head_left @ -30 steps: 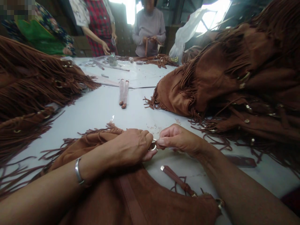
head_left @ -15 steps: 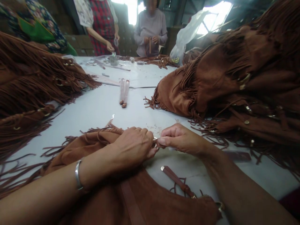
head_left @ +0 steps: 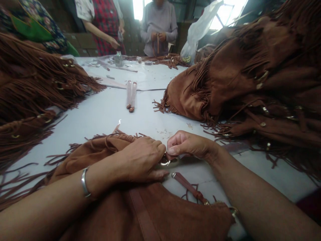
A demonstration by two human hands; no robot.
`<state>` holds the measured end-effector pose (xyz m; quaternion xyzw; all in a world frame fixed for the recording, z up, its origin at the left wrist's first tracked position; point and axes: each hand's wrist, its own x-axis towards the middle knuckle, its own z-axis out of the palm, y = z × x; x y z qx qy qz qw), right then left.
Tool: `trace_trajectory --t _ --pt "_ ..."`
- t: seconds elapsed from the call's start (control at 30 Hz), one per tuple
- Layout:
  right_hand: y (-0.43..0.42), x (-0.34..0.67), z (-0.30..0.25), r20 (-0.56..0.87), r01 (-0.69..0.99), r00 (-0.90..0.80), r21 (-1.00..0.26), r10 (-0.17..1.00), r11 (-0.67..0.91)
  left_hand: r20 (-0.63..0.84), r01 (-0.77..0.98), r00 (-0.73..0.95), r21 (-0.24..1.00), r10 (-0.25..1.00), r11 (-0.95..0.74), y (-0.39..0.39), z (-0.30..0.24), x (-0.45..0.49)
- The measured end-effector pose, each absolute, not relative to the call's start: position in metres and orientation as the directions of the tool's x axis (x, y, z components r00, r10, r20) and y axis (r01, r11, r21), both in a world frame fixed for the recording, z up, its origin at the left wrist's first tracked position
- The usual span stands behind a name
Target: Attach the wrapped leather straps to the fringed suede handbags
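My left hand [head_left: 142,159] lies on a brown suede fringed bag [head_left: 100,157], its fingers curled around a gold-toned metal ring [head_left: 166,162]. My right hand [head_left: 188,145] pinches a short brown leather strap end [head_left: 170,156] at that ring, with the fingertips of both hands almost touching. A silver bangle [head_left: 84,182] circles my left wrist. Just below the ring, a loose brown leather strap [head_left: 188,187] with a metal tip lies on the bag's edge. Part of the ring is hidden by my fingers.
Heaps of fringed suede bags [head_left: 238,77] fill the right side, and more [head_left: 37,87] lie on the left of the white table [head_left: 100,117]. Two rolled strips [head_left: 130,95] lie mid-table. Co-workers stand beyond the far edge, one person's hands [head_left: 157,36] holding a strap.
The metal ring shows more fully below my hands, and my right hand has risen slightly from it. The whole view has tilted a little upward.
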<state>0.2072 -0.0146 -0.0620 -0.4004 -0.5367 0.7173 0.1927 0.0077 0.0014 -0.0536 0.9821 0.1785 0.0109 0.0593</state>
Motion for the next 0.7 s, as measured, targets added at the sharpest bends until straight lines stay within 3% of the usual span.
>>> trace_trajectory --t 0.07,0.13,0.3,0.43,0.57,0.7 --pt "-0.017 0.209 -0.058 -0.389 0.203 -0.548 -0.921 0.74 -0.334 0.024 0.441 0.896 0.074 0.444 -0.894 0.002 -0.054 0.009" --pt "-0.02 0.208 -0.056 -0.4 0.215 -0.506 -0.917 0.764 -0.337 0.03 0.448 0.893 0.044 0.45 -0.893 0.004 -0.056 0.01" --pt "-0.021 0.203 -0.064 -0.37 0.136 -0.587 -0.922 0.72 -0.363 -0.026 0.257 0.966 0.069 0.256 -0.964 0.007 -0.059 0.007" --pt "-0.014 0.204 -0.07 -0.348 0.096 -0.691 -0.913 0.634 -0.396 0.004 0.185 0.983 0.096 0.186 -0.978 0.005 -0.059 0.005" --pt "-0.014 0.211 -0.063 -0.333 0.143 -0.659 -0.936 0.674 -0.323 0.077 0.254 0.962 0.117 0.264 -0.96 0.001 -0.049 0.006" --pt "-0.022 0.213 -0.051 -0.326 0.139 -0.526 -0.944 0.786 -0.298 0.09 0.399 0.911 0.049 0.402 -0.916 0.0 -0.043 0.01"
